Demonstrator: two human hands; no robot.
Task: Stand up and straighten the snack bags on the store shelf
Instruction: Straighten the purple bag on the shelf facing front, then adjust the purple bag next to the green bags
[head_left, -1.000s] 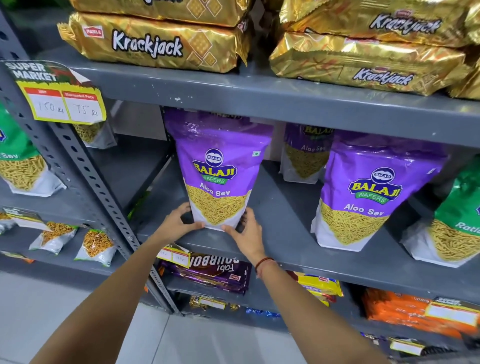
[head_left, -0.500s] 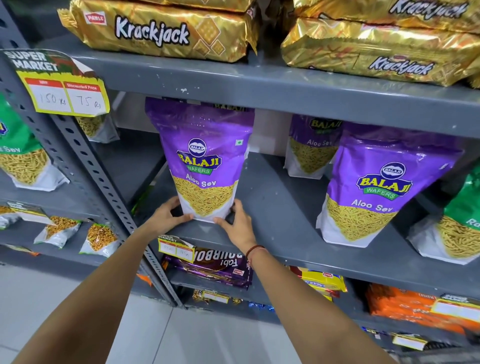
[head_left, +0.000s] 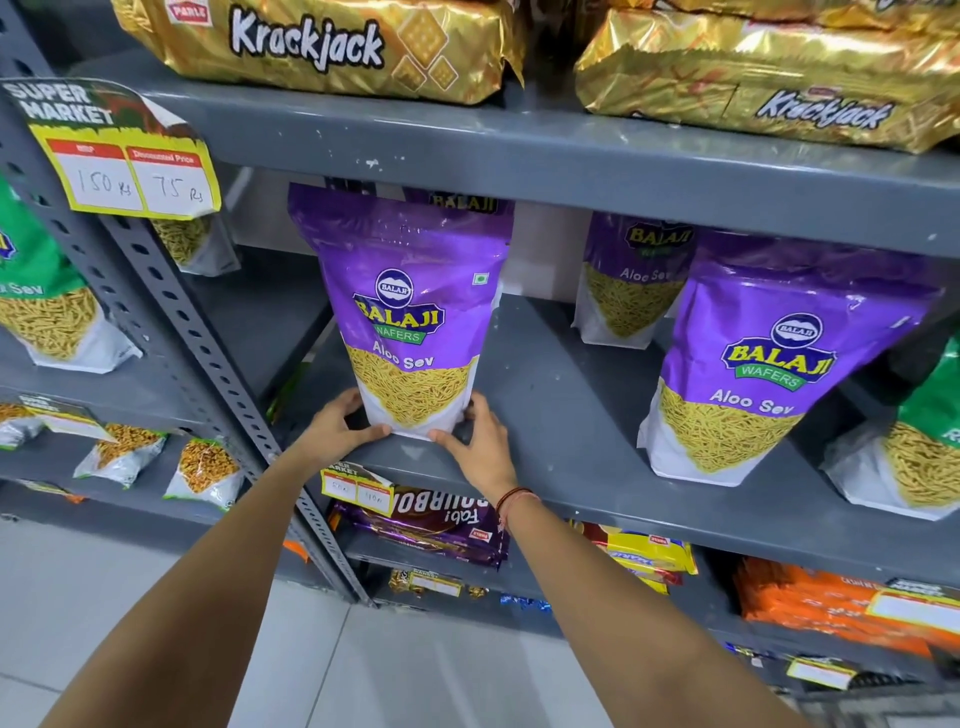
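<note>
At the front lip of the grey metal shelf (head_left: 597, 488), near its left end, a tall purple-and-white plastic pouch of yellow sev (head_left: 413, 322) is standing on its flat white base, and both bare hands are working at that base. The left hand (head_left: 337, 434) is cupping the lower left corner, thumb lying along the bottom edge; the right hand (head_left: 480, 441) is cupping the lower right corner, thumb likewise at the bottom edge. Both sets of fingers are curled narrowly around the pouch's foot, pinching it lightly rather than gripping hard.

To do this step well, I would judge the hands should be pressing the base flat and square to the shelf edge, steering from the bottom corners so the soft top does not buckle, and letting go only once the pouch is balancing unaided.

Its long axis is running nearly vertical, the sealed top leaning a little to the left and reaching up close under the grey shelf above (head_left: 519, 156). Its printed face is pointing outward toward the aisle, roughly matching the second purple sev pouch (head_left: 769, 364) standing well apart on the right.
</note>
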